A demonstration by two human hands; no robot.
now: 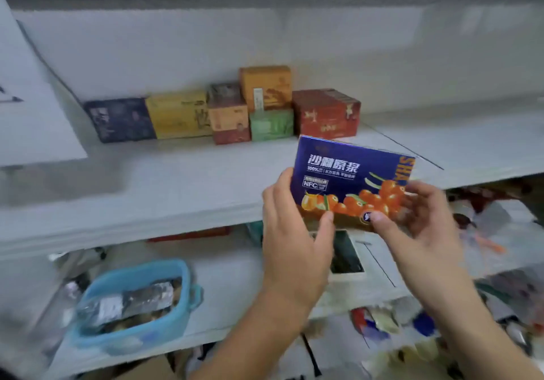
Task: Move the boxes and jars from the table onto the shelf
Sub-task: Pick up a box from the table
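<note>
Both the left hand (290, 226) and right hand (424, 220) pinched the stiff, probably light blue cardboard juice box (350, 182) by its lower corners, before the white shelf (176, 185).

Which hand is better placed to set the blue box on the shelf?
Probably the left hand: it grips the blue box along its left edge, thumb in front, while the right hand only pinches the lower right corner.
</note>
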